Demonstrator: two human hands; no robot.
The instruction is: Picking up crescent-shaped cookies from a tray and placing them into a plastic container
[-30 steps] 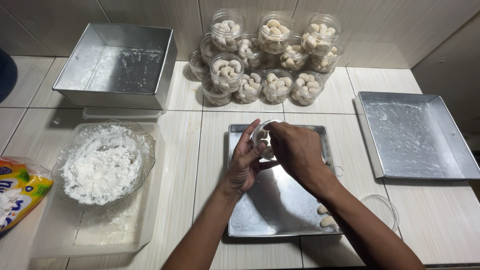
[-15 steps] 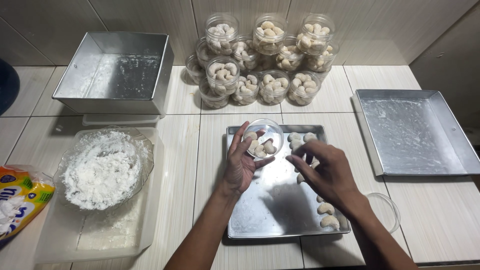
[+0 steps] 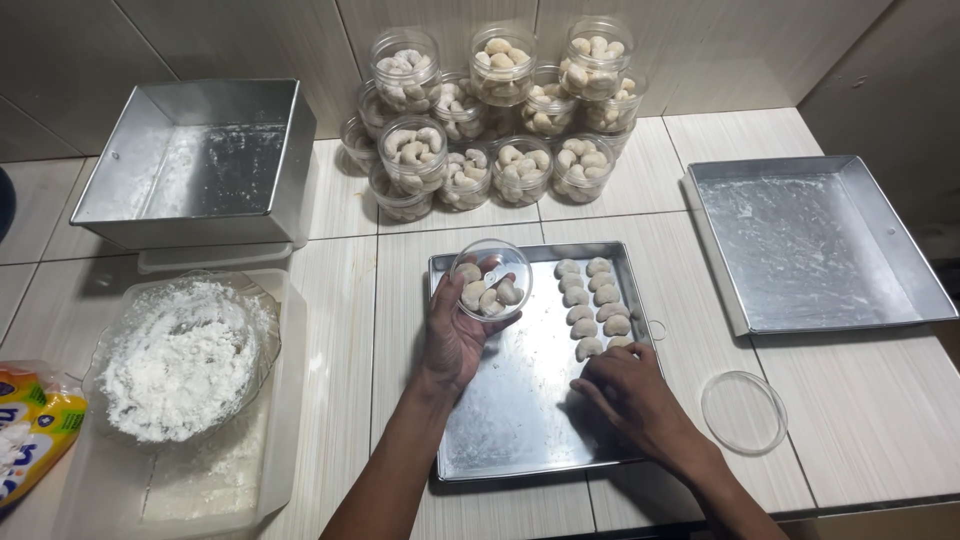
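My left hand [image 3: 455, 335] holds a small clear round jar [image 3: 490, 280], tilted toward me, with a few pale crescent cookies inside. It hovers over the top left of a metal baking tray [image 3: 510, 400]. A cluster of powdered crescent cookies [image 3: 592, 305] lies in the tray's upper right part. My right hand [image 3: 630, 395] rests on the tray just below those cookies, fingers reaching toward the nearest ones; whether it holds one is hidden.
Several filled clear jars [image 3: 490, 110] are stacked at the back. A clear lid [image 3: 744, 411] lies right of the tray. A deep metal pan [image 3: 200, 165] stands back left, a shallow one [image 3: 815, 245] right. A bowl of white powder [image 3: 180, 360] sits left, beside a colourful bag [image 3: 35, 430].
My right hand left the jar and moved down to the lower right of the tray. My left hand keeps the jar in nearly the same place.
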